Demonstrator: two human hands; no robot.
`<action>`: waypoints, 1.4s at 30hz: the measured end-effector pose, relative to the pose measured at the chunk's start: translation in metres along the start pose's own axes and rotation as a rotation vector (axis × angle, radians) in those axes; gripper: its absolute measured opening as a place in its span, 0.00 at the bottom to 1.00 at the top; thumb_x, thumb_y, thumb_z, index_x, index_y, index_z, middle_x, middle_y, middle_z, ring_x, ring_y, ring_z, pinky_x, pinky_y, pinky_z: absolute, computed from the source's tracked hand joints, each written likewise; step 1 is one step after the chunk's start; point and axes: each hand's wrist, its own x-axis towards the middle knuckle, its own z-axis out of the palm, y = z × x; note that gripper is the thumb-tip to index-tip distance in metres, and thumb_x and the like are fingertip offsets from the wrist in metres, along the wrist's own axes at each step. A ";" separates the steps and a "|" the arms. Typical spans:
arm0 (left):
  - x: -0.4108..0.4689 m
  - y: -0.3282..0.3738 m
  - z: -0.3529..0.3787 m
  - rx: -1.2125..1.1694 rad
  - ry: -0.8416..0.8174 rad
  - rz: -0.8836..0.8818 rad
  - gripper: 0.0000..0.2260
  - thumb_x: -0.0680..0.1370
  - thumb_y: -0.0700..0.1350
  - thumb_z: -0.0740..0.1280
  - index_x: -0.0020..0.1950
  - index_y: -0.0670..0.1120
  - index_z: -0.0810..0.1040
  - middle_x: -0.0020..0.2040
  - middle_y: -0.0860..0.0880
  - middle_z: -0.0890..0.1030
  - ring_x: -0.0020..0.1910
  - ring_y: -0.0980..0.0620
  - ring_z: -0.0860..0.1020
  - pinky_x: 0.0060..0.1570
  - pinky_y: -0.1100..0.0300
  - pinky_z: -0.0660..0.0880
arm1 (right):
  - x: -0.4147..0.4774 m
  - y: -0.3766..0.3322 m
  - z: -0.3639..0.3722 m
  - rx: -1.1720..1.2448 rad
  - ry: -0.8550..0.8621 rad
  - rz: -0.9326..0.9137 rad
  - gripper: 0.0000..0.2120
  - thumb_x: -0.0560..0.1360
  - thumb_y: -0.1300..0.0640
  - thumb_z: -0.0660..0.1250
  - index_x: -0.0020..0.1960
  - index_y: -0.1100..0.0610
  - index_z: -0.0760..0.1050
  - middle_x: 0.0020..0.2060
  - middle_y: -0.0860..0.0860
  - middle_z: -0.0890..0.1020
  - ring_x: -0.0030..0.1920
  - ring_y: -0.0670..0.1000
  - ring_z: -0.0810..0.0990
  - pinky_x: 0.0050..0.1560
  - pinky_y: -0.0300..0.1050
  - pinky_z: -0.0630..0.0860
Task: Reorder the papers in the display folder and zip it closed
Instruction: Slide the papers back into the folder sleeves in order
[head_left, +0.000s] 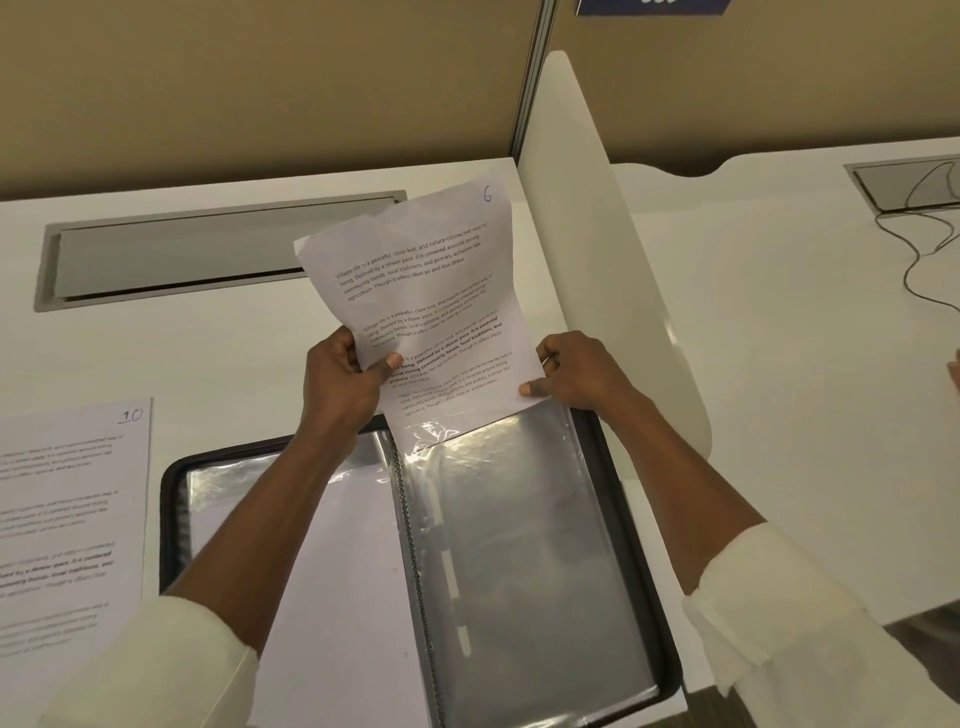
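White sheet w/ a handwritten 6 (415, 306) in its top corner is held up over the far edge of the open folder (171, 499), tilted, print facing the camera. L hand (343, 379) pinches its left edge, thumb on the front, fingers curled behind; R hand (576, 374) pinches the bottom right corner the same way, thumb on the print. Bottom edge of the sheet sits under the wrinkled clear plastic at the top of the R-side pocket (519, 545), which shows dark grey below it. Folder lies flat & open on the white desk (208, 353), dark zip border round it, spine stitching down the middle; L-side pocket (332, 571) has a plain white page in it, partly hidden by the L forearm. Another printed sheet, marked 10 (67, 519), lies flat on the desk just left of the folder, not touching it. Grey cable flap (197, 254) is set into the desk beyond the hands; white divider (597, 234) stands at the R, w/ thin cables (914, 249) on the next desk past it. Both arms have white cuffs
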 end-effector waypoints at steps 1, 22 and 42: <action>-0.001 0.000 0.000 0.002 -0.004 0.005 0.17 0.77 0.35 0.77 0.62 0.51 0.83 0.56 0.57 0.87 0.55 0.58 0.86 0.54 0.61 0.81 | -0.003 0.001 0.000 -0.032 -0.004 -0.002 0.20 0.66 0.51 0.85 0.52 0.56 0.80 0.40 0.47 0.80 0.42 0.50 0.80 0.48 0.47 0.78; -0.008 0.002 0.000 -0.013 -0.044 0.057 0.18 0.78 0.34 0.76 0.66 0.47 0.82 0.58 0.56 0.87 0.57 0.56 0.86 0.52 0.65 0.82 | -0.007 0.000 0.000 -0.168 -0.036 -0.064 0.12 0.67 0.55 0.84 0.45 0.52 0.83 0.39 0.46 0.82 0.41 0.52 0.81 0.47 0.47 0.79; -0.003 0.002 -0.006 -0.051 -0.045 0.052 0.18 0.77 0.34 0.76 0.63 0.50 0.82 0.55 0.59 0.88 0.56 0.57 0.86 0.54 0.64 0.82 | 0.016 -0.009 -0.008 -0.239 -0.166 -0.010 0.22 0.60 0.54 0.87 0.51 0.59 0.86 0.45 0.52 0.87 0.44 0.55 0.86 0.53 0.58 0.85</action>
